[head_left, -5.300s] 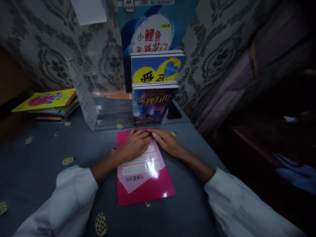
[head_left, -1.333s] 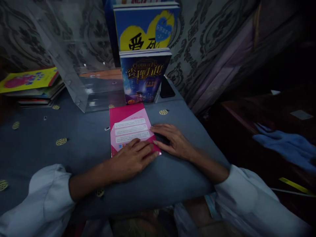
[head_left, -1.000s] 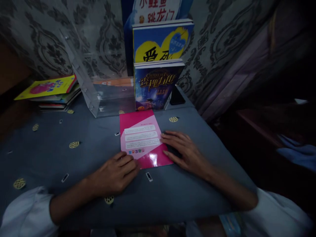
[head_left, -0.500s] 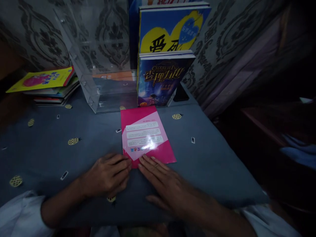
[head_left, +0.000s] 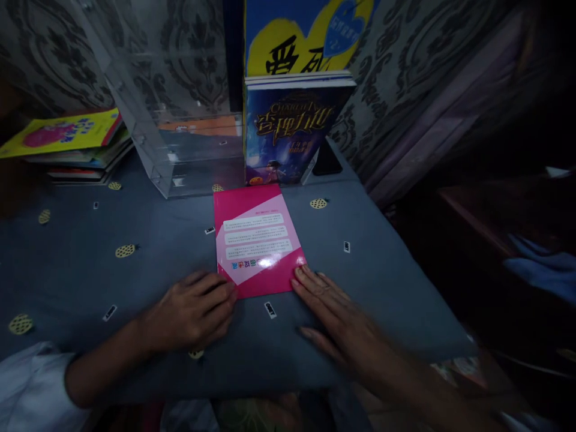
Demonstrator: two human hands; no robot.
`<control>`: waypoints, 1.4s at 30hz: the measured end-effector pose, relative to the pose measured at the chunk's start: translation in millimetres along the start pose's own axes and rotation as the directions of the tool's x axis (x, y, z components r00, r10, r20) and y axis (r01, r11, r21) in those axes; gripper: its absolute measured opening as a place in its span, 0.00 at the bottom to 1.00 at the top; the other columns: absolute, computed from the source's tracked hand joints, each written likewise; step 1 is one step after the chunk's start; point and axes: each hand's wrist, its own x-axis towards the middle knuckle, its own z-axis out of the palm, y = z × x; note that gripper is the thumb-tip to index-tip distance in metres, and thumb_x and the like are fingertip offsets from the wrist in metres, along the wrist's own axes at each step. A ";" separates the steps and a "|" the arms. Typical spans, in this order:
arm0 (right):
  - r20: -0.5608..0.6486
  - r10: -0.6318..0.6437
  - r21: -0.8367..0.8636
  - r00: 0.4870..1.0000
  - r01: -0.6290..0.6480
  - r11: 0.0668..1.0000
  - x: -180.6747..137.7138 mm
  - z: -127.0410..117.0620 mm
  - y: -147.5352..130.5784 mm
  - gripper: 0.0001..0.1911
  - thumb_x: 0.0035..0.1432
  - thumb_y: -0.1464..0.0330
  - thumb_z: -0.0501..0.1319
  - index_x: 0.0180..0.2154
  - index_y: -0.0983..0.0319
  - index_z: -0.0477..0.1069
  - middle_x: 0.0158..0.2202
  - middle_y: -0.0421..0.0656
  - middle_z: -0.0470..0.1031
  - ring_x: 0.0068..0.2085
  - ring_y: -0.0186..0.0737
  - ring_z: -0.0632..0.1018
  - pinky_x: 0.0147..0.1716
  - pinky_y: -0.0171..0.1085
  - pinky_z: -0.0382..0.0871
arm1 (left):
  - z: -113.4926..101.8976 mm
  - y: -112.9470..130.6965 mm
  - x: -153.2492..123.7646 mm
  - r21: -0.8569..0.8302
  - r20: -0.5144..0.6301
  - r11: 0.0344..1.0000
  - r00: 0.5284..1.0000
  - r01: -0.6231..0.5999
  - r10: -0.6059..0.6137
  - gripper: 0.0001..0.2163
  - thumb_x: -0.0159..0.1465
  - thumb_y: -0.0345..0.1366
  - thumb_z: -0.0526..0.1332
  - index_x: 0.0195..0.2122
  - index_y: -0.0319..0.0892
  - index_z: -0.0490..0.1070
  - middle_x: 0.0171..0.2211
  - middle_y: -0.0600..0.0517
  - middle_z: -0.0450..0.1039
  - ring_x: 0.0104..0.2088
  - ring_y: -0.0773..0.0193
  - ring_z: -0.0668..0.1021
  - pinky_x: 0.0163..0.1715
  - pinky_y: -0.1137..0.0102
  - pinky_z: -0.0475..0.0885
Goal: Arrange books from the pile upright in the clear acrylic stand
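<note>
A thin pink booklet (head_left: 256, 240) lies flat, back cover up, on the blue-grey tablecloth (head_left: 148, 258). My left hand (head_left: 191, 311) rests palm down at its near left corner, fingers loosely curled with their tips at the edge. My right hand (head_left: 339, 321) lies flat with fingers stretched out, the tips touching the booklet's near right corner. Neither hand holds anything. Just beyond the booklet a dark blue book (head_left: 290, 135) stands upright in a clear acrylic stand (head_left: 171, 150), with a blue and yellow book (head_left: 306, 36) behind it.
A stack of flat books topped by a yellow one (head_left: 67, 144) lies at the far left. Patterned wallpaper (head_left: 391, 66) backs the table. The table's right edge drops to a dark area holding something blue (head_left: 540, 270). Small tags and yellow dots mark the cloth.
Both hands slid from the booklet's far end to its near edge. In the last half second my right hand shifted right, from the near edge's middle to the right corner.
</note>
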 end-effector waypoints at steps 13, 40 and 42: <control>-0.035 -0.004 0.020 0.999 0.005 1.000 0.2 3.9 0.6 0.39 0.69 0.68 0.58 0.74 0.57 0.41 0.69 0.50 0.63 0.68 0.49 0.66 0.65 0.55 0.67 | 1.5 12.1 0.8 -0.034 0.037 0.999 0.999 0.023 -0.022 0.10 0.67 0.27 0.62 0.50 0.34 0.73 0.41 0.45 0.80 0.44 0.57 0.80 0.47 0.61 0.77; 0.227 -0.205 0.128 0.952 0.179 0.975 59.1 3.5 -28.9 0.38 0.65 0.65 0.65 0.71 0.66 0.54 0.72 0.53 0.57 0.73 0.49 0.56 0.70 0.51 0.57 | -4.2 -0.7 -21.2 -0.080 0.136 0.979 0.975 0.186 -0.174 0.08 0.69 0.30 0.58 0.47 0.37 0.74 0.58 0.38 0.74 0.61 0.51 0.74 0.59 0.53 0.74; 0.205 -0.159 0.079 0.966 0.146 0.986 54.3 4.0 -20.2 0.39 0.65 0.65 0.65 0.71 0.64 0.53 0.72 0.53 0.55 0.73 0.50 0.56 0.70 0.52 0.58 | -3.2 -0.6 -22.6 -0.073 0.177 0.976 0.965 0.207 -0.192 0.12 0.70 0.33 0.58 0.53 0.37 0.71 0.62 0.37 0.70 0.64 0.49 0.71 0.62 0.48 0.70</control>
